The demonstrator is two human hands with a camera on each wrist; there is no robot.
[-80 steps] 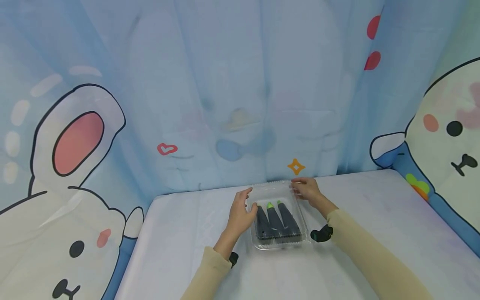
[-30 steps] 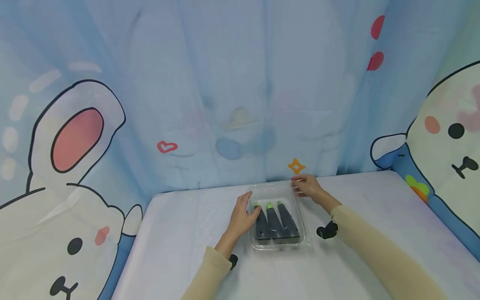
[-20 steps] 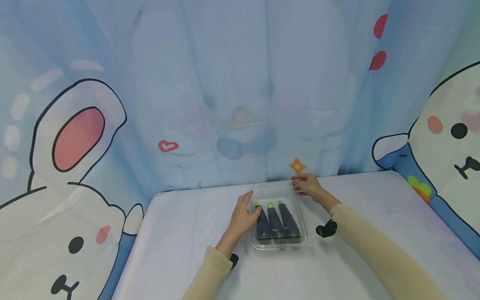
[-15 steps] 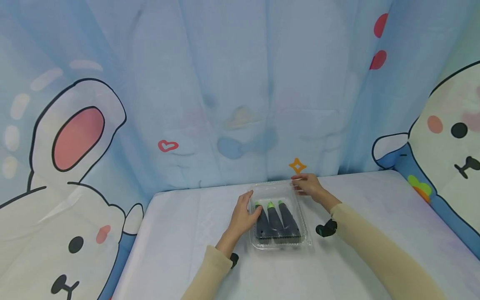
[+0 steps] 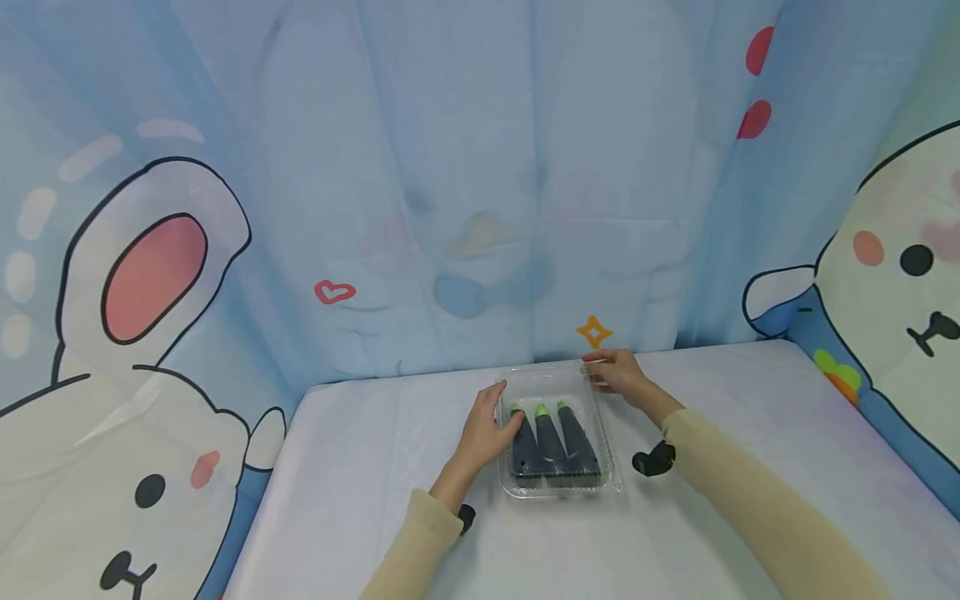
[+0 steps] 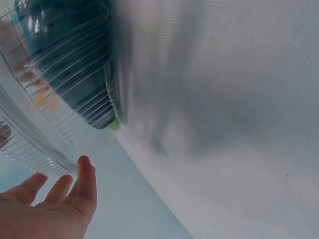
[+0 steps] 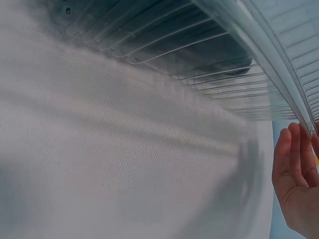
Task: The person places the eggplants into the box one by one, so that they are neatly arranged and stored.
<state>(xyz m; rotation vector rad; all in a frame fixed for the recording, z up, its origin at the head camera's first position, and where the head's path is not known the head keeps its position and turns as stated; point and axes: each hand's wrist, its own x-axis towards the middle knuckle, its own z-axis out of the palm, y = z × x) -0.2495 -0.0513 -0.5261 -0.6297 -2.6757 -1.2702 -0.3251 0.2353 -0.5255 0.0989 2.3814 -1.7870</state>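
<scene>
A clear plastic clamshell box [image 5: 543, 385] lies on the white tablecloth, its lid down. Inside are three dark, glossy, eggplant-like pieces [image 5: 548, 439] with green tips pointing away from me. My left hand [image 5: 480, 432] spreads along the box's left side, thumb over the lid and fingertips right at the rim. In the left wrist view those fingers [image 6: 86, 186] reach the box's corner, loosely bent. At the far right corner my right hand [image 5: 617, 375] pinches the rim. Its fingers [image 7: 283, 149] press the flange from below in the right wrist view, with the thumb mostly out of frame.
White cloth [image 5: 360, 467] covers the table, whose far edge runs just behind the box. Beyond it hangs a pale blue curtain [image 5: 465, 167] printed with cartoon animals. Dark wrist devices [image 5: 655, 459] show below both hands.
My left thumb has come slightly farther over the lid since the earliest frame. My right forearm has shifted a little to the right. The box stays in place.
</scene>
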